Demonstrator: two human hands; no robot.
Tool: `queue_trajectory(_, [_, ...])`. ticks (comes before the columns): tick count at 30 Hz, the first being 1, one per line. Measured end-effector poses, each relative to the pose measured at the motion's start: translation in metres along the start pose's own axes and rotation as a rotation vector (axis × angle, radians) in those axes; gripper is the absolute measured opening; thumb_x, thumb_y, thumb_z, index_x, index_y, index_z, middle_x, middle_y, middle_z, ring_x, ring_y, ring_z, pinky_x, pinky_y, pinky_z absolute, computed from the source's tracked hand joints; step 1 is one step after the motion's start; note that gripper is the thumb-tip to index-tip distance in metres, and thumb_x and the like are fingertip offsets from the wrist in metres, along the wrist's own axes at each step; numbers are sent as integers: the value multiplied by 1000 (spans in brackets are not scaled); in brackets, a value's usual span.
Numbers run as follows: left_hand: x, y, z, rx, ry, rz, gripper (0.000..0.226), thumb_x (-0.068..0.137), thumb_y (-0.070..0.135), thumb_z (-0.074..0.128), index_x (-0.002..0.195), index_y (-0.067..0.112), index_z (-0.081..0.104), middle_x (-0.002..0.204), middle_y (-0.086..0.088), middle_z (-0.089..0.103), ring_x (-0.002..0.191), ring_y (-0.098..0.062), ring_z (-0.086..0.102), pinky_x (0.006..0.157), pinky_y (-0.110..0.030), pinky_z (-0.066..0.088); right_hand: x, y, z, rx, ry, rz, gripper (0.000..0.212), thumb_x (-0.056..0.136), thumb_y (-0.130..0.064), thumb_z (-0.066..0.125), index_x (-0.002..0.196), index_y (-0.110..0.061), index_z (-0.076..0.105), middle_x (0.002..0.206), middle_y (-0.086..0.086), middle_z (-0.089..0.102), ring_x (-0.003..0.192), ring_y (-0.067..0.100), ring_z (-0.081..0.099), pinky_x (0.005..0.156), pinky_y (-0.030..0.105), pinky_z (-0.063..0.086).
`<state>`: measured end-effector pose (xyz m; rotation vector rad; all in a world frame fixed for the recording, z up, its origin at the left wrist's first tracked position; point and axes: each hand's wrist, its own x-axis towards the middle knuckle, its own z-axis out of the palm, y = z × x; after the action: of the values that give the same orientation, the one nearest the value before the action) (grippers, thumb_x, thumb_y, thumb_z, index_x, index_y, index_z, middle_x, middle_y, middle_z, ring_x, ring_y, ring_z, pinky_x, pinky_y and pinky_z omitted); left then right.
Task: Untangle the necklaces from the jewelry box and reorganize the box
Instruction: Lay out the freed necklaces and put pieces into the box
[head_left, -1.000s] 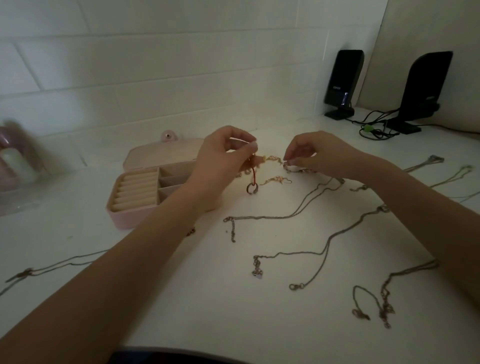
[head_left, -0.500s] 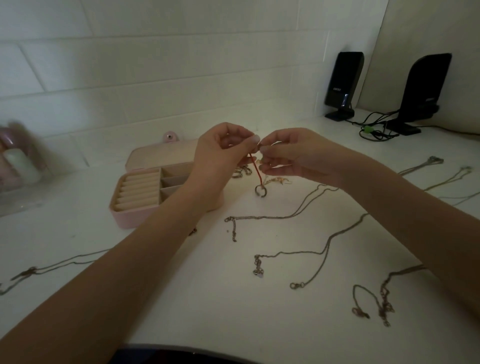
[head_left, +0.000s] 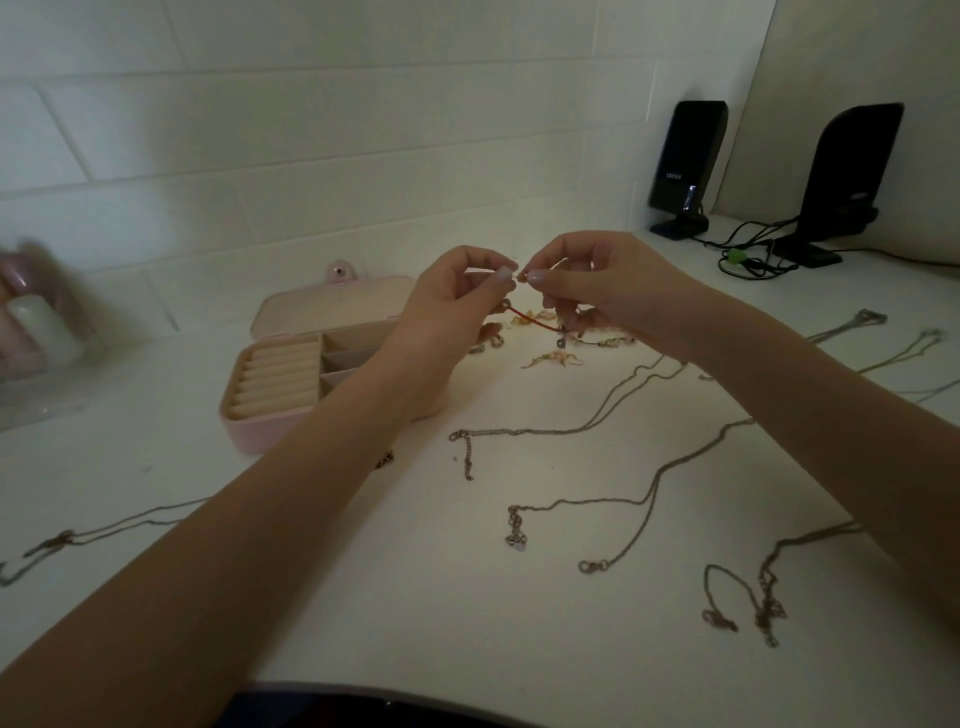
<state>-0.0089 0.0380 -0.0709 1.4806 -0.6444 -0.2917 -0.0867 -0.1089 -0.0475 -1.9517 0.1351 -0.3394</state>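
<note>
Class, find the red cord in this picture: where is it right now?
In the head view, centre: the red cord hangs between both hands, left hand and right hand, above the table, right of the jewelry box.

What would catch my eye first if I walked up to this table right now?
Two hands meet mid-table: the left hand and right hand pinch a thin red cord between fingertips. Just left of them sits an open pink jewelry box. Thin chains trail over the white table to the right.
</note>
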Motion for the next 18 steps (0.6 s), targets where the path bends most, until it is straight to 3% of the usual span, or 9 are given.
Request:
queue_trajectory(3, [-2,4,2,-213,-30,-81,10,98,8,47,95,11,56,82,-5,61,75,-11,64,82,-31,56,0,2,2,-1,-39,-2,11,88,-19,66,96,-11,67,64,-5,62,55,9,53,65,27,48])
queue_trajectory(6, [1,6,0,-286,-8,-137,9,98,4,47,96,8,55,73,-6,56,58,-10,62,77,-31,58,0,1,2,74,-39,2,11,88,-17,66,96,-10,68,64,-2,59,56,9,52,63,24,47])
queue_trajectory(11, [1,4,0,-169,-83,-179,7,93,2,54,93,7,58,81,-8,56,58,-12,53,60,-22,53,2,-1,-2,355,-27,15,7,92,-14,60,94,-13,66,66,-3,57,59,8,52,56,20,47])
queue_trajectory(18, [-6,3,0,48,-317,-139,15,86,-2,61,96,8,66,87,-8,61,74,-15,56,71,-20,52,1,-5,1,482,-93,-5,8,93,-12,57,96,-14,63,70,-2,59,62,9,55,61,21,50])
